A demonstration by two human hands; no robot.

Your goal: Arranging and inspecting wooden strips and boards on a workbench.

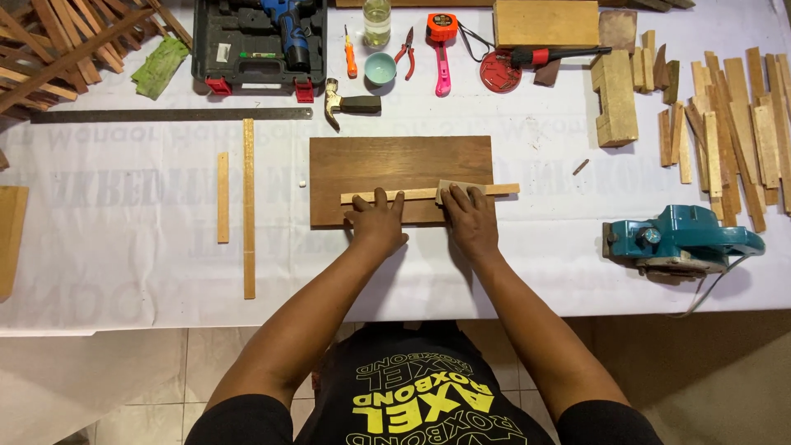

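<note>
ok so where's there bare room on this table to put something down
Free: the white cover between the long strip and dark board, and between board and planer. Crowded: tools along the far edge, offcuts at right. Left hand and right hand occupy the board.

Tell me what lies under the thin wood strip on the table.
The strip rests on a dark brown board, which lies on the white sheet. Both hands cover part of the strip; the table under the sheet is hidden.
</note>
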